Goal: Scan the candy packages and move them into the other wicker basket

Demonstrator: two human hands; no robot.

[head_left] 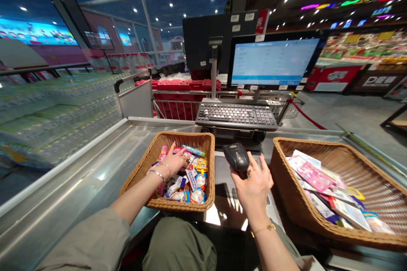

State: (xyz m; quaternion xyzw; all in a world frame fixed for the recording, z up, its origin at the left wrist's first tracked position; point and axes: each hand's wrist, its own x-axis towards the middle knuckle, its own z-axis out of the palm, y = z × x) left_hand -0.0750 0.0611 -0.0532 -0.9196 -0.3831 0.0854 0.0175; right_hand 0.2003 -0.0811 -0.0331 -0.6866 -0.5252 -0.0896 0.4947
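Observation:
My left hand (174, 164) reaches into the left wicker basket (140, 173), its fingers spread over a heap of small packaged goods. Around it lie a blue tube-shaped packet (194, 151), a yellow packet (202, 164), white-and-blue boxes (191, 180) and round blue-and-white containers (197, 195). Whether the fingertips touch any of these, I cannot tell. Between the two baskets, my right hand (252, 186) grips a black barcode scanner (235, 156) from below, with some fingers lifted off it. The scanner's head points away from me.
On the right stands a second wicker basket (286, 194) holding flat packs, among them a pink one (313, 173). A keyboard (235, 114) and a lit monitor (273, 61) rise behind the metal counter (95, 178). Beyond are a shopping cart (174, 103) and stacked bottles (41, 123).

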